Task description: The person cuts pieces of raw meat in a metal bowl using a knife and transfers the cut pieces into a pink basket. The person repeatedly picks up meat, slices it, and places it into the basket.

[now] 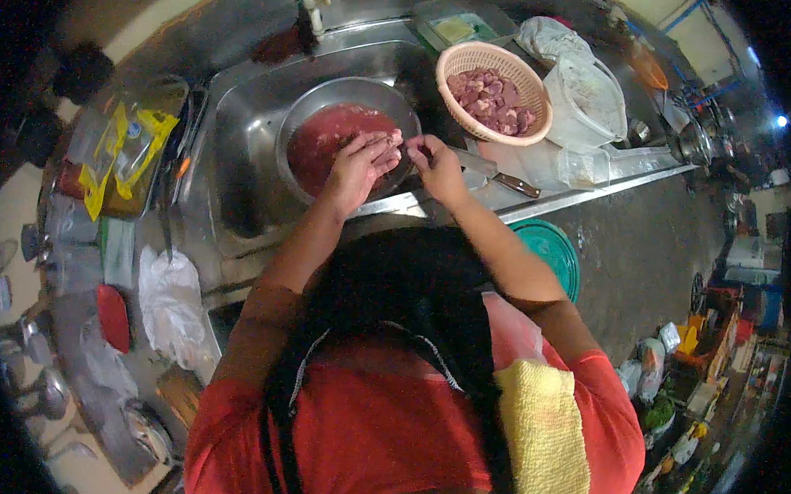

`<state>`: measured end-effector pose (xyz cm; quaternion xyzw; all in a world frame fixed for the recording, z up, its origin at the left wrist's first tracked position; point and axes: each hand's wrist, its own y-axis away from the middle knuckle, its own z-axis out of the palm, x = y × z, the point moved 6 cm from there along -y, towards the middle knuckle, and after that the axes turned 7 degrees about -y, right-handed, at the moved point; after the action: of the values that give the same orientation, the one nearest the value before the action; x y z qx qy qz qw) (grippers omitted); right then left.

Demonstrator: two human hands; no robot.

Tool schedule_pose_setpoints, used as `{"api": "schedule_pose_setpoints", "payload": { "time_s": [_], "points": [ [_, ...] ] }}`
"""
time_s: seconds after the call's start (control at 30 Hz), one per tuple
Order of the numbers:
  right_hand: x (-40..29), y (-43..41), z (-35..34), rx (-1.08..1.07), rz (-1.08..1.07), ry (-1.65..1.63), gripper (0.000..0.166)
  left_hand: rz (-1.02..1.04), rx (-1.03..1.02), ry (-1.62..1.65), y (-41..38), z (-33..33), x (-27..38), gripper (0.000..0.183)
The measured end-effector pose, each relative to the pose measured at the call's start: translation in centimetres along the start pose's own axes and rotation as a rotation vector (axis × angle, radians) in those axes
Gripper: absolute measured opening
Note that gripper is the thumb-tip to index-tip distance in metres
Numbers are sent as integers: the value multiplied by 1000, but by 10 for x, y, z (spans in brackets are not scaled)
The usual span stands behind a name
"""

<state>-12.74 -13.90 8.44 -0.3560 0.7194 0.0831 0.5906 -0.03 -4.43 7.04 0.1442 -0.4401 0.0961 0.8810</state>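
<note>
A round metal bowl (349, 87) of reddish water stands in a stainless steel sink (241, 176). Over its right side, my left hand (362, 171) holds a small pale-pink piece of raw meat (395, 137) at the fingertips. Close to its right, my right hand (437, 167) has thumb and fingers drawn together; whether something thin is pinched there is too small to tell. A knife with a wooden handle (518, 184) lies just beyond that hand, its blade partly hidden. Cut pieces of dark red raw meat (492, 100) fill the bottom of a pink plastic basket (446, 66).
Right of the basket are a white plastic tub (587, 103) and a clear container (582, 167). A green round lid or tub (549, 252) sits below the counter edge. Left of the sink lie yellow-edged plastic packages (131, 149) and a white plastic bag (171, 304). A tap (314, 15) rises behind.
</note>
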Motion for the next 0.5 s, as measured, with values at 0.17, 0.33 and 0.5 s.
{"api": "schedule_pose_setpoints", "payload": {
  "time_s": [0.17,0.33,0.5],
  "points": [
    [-30,0,-1,-139,-213,-1,30,-33,-36,65,1,15,-7,23],
    [-12,3,-3,-222,-190,48,29,-33,53,-297,-2,13,-34,37],
    [27,15,1,-235,56,-201,33,173,16,-739,-5,26,-29,44]
  ]
}}
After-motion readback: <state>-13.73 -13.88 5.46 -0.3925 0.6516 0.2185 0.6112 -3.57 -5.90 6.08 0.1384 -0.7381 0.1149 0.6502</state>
